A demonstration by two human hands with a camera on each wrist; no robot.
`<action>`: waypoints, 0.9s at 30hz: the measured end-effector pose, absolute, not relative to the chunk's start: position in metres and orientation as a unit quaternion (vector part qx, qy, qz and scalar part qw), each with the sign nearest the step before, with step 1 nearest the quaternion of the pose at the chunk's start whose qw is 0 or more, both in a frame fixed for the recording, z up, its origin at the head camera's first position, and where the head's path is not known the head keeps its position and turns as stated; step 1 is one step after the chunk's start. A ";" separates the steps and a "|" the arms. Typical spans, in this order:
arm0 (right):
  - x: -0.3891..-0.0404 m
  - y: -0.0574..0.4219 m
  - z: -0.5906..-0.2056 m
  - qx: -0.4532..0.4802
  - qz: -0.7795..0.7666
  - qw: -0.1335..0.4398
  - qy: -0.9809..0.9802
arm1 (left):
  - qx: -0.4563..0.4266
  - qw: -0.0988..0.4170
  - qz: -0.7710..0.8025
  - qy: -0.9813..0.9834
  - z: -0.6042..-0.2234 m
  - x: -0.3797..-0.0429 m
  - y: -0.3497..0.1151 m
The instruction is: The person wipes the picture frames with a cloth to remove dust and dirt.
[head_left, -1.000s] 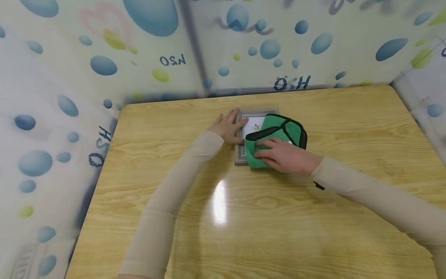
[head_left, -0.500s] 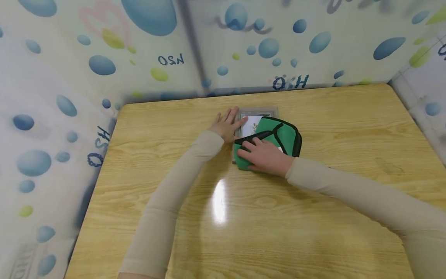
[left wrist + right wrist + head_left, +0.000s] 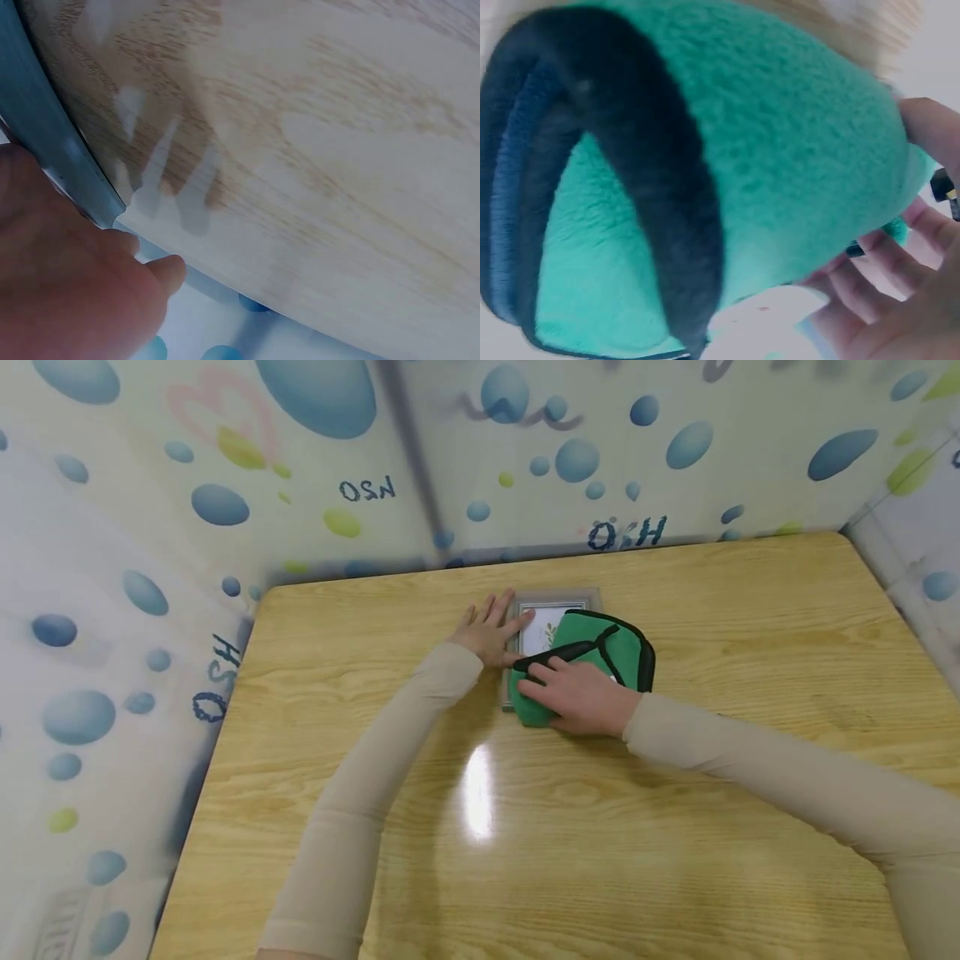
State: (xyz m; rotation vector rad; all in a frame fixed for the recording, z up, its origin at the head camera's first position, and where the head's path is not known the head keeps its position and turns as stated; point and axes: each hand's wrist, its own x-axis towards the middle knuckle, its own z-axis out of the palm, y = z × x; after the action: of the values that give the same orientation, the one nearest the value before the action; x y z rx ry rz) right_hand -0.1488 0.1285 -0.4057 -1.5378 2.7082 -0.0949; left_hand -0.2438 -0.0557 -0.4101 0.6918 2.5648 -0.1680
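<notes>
A grey picture frame (image 3: 587, 598) with a small leafy print lies on the wooden table, its lower right part covered by a green cloth (image 3: 626, 647) with black edging. Fingers spread, my left hand (image 3: 486, 637) rests along the frame's left edge, the thumb reaching over the print. In the left wrist view that left hand (image 3: 82, 292) lies against the frame's side (image 3: 56, 112). My right hand (image 3: 585, 695) holds the folded cloth down on the frame. Thumb and fingers of the right hand (image 3: 900, 292) lie about the plush cloth (image 3: 795, 150) in the right wrist view.
The table (image 3: 660, 860) has a light wood grain and a bright glare patch in front of the frame. A wall (image 3: 465, 460) with blue and green bubble patterns rises directly behind the far edge, and another stands at the left.
My right hand has slid the green cloth leftward over the frame, then slightly back to the right. The left hand has stayed on the frame's left edge.
</notes>
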 end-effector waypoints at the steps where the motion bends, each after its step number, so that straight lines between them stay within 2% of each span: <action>1: -0.149 0.133 -0.405 -0.493 -0.029 0.018 0.870 | 0.253 0.238 -0.059 0.936 -0.410 -0.244 -0.056; 7: -0.148 0.156 -0.392 -0.460 -0.011 0.087 0.883 | 0.252 0.242 -0.038 0.936 -0.410 -0.245 -0.058; 10: -0.144 0.163 -0.385 -0.437 0.017 0.090 0.895 | 0.253 0.242 -0.031 0.936 -0.410 -0.245 -0.058; 19: -0.143 0.164 -0.409 -0.485 0.045 -0.043 0.872 | 0.260 0.219 -0.066 0.938 -0.416 -0.244 -0.059; 27: -0.149 0.123 -0.413 -0.495 0.010 -0.053 0.867 | 0.256 0.202 -0.116 0.938 -0.418 -0.244 -0.057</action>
State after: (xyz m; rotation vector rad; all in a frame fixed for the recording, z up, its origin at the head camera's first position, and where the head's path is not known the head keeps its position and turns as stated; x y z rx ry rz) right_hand -0.1495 0.1230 -0.4135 -1.6086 2.8212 0.0313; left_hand -0.2440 -0.0568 -0.4183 0.7144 2.6209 -0.3237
